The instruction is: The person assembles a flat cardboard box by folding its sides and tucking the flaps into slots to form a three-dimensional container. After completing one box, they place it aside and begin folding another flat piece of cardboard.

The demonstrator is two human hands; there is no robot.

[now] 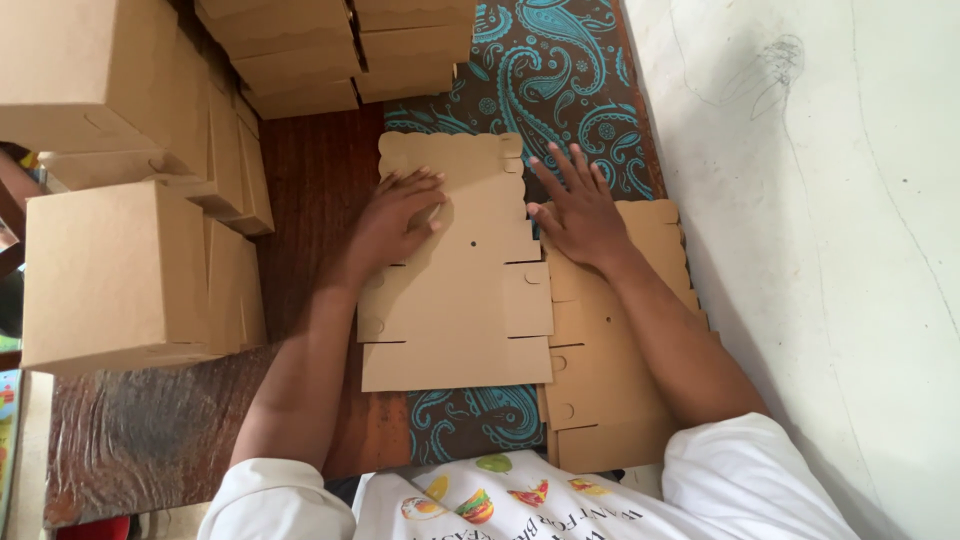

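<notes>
While the person leans over the floor, a flat unfolded cardboard box blank lies on the paisley mat just before the white shirt. The left hand presses on the blank's upper left part with fingers bent and close together. The right hand lies spread, palm down, on a stack of blanks at the mat's right edge. Farther left and at the far edge, folded brown boxes stand in piles.
</notes>
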